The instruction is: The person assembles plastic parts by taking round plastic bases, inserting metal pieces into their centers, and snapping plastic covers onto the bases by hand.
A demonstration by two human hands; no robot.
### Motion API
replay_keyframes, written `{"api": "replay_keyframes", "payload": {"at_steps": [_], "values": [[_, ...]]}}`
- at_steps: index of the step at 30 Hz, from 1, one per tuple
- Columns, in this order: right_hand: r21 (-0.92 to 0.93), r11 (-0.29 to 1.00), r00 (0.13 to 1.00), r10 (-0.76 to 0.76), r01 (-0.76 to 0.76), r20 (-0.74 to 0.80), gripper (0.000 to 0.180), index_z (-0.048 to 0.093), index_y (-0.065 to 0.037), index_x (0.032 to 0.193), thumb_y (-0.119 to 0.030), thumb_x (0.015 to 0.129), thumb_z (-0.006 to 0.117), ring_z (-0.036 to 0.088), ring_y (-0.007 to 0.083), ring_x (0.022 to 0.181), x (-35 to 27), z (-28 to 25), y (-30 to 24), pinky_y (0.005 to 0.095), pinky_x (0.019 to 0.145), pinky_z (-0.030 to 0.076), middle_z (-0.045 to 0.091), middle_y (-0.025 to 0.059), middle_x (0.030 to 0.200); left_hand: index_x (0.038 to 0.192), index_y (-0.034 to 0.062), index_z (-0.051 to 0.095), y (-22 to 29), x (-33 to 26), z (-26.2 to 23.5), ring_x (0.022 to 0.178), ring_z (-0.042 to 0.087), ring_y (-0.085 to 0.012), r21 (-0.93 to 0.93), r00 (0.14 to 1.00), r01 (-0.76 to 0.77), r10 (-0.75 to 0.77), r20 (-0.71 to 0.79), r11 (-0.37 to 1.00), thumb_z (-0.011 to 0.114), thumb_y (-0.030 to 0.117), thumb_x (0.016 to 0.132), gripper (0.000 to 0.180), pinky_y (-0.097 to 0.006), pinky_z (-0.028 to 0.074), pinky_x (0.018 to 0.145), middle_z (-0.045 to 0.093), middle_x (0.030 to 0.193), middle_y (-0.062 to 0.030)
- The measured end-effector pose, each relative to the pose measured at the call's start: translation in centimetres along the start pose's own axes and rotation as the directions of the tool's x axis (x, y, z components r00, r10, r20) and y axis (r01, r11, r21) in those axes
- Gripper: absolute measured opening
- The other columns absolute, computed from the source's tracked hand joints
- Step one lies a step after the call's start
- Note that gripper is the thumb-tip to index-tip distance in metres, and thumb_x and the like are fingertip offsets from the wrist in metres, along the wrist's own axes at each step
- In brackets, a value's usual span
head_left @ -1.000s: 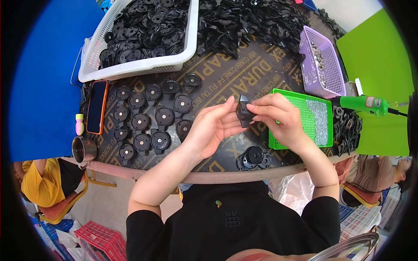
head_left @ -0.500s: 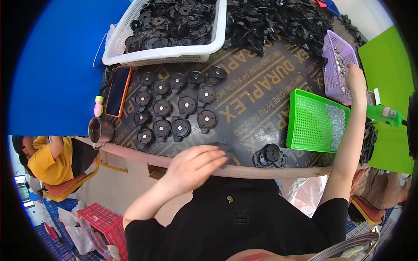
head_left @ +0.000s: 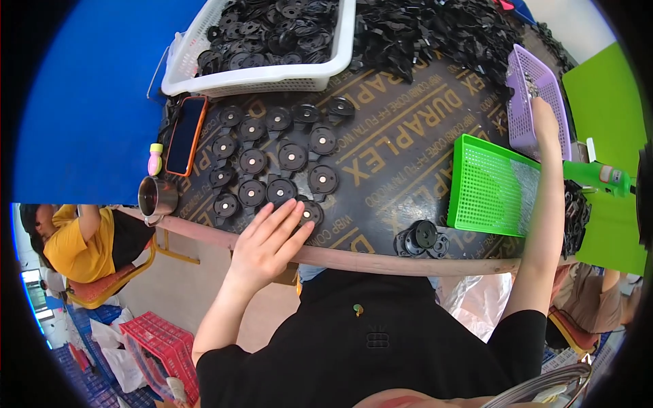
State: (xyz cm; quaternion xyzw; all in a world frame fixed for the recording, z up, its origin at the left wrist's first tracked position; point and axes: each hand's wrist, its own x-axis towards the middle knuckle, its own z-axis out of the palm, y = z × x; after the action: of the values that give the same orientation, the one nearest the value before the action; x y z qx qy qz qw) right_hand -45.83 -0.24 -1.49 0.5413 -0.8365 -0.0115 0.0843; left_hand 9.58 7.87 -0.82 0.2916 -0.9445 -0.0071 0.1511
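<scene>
My left hand point(head_left: 269, 238) lies flat at the table's front edge with its fingers spread. Its fingertips touch the nearest of several black round parts point(head_left: 272, 160) with silver centres, laid out in rows. My right hand point(head_left: 544, 115) is stretched far out to the right, over the rim of a purple basket point(head_left: 527, 75) holding small pieces. Its fingers are hidden from me, so I cannot see whether they hold anything. A small cluster of black parts point(head_left: 422, 238) sits near the front edge between my arms.
A white basket point(head_left: 265, 71) of black parts stands at the back, beside a loose heap of black pieces point(head_left: 435, 30). A green mesh tray point(head_left: 486, 183), a green tool point(head_left: 602, 175), a phone point(head_left: 185, 134) and a metal cup point(head_left: 156, 197) are around. A person in yellow point(head_left: 75, 238) sits lower left.
A second ago both hands held a black part together at the centre. Since then my left hand came down beside the rows of parts, and my right hand reached to the purple basket.
</scene>
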Motion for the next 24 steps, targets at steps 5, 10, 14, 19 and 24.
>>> {"api": "replay_keyframes", "payload": {"at_steps": [5,10,14,19,24], "values": [[-0.015,0.994,0.990,0.107,-0.109,-0.095,0.025,0.066,-0.006,0.092,-0.023,0.083,0.050,0.062,0.0368,0.087,-0.6,-2.3,-3.6,0.0459,0.075,0.048,0.063,0.0228,0.090,0.104,0.0030,0.061,3.9,3.1,1.5,0.102,0.057,-0.0267,-0.352,0.991,-0.071,0.027,-0.128,0.933,0.058,0.003,0.069,0.035,-0.038,0.047,0.088,0.059,0.113,-0.0119],[-0.003,0.998,0.907,0.060,-0.068,-0.416,0.024,0.062,-0.005,0.080,-0.029,0.082,0.058,0.061,0.0344,0.076,-1.5,-3.8,-3.9,0.0459,0.066,0.047,0.063,0.0164,0.079,0.101,0.0023,0.062,7.8,9.5,4.6,0.108,0.052,-0.0258,-0.487,0.986,-0.163,0.132,-0.097,0.858,0.066,0.014,0.073,0.030,-0.035,0.047,0.087,0.058,0.115,-0.0100],[0.170,0.985,0.869,0.052,0.037,-0.493,0.024,0.062,-0.004,0.079,-0.027,0.081,0.062,0.061,0.0298,0.071,-4.1,-7.0,-6.8,0.0378,0.062,0.048,0.063,0.0137,0.076,0.099,0.0022,0.063,8.2,10.4,5.8,0.107,0.054,-0.0238,-0.489,0.970,-0.204,0.243,0.015,0.848,0.064,0.013,0.073,0.028,-0.033,0.049,0.083,0.058,0.115,-0.0114],[0.687,0.683,0.951,-0.035,0.247,-0.306,0.014,0.066,-0.003,0.091,-0.013,0.083,0.061,0.062,0.0119,0.070,-8.2,-9.1,-8.7,0.0245,0.064,0.047,0.067,0.0072,0.080,0.095,-0.0003,0.064,7.8,11.3,5.0,0.086,0.063,-0.0267,-0.778,0.995,0.086,-0.096,0.034,0.623,0.061,0.014,0.081,0.020,-0.030,0.051,0.075,0.065,0.091,-0.0152],[0.712,0.412,0.808,-0.444,0.568,-0.388,0.013,0.066,-0.005,0.083,-0.003,0.071,0.070,0.064,0.0197,0.076,-15.0,-9.9,-14.5,0.0292,0.067,0.049,0.066,0.0076,0.082,0.105,0.0006,0.058,4.4,13.6,3.1,0.090,0.065,-0.0209,-0.706,0.761,0.440,-0.188,0.621,-0.555,0.052,0.023,0.092,0.027,-0.029,0.050,0.078,0.066,0.097,-0.0081]]}}
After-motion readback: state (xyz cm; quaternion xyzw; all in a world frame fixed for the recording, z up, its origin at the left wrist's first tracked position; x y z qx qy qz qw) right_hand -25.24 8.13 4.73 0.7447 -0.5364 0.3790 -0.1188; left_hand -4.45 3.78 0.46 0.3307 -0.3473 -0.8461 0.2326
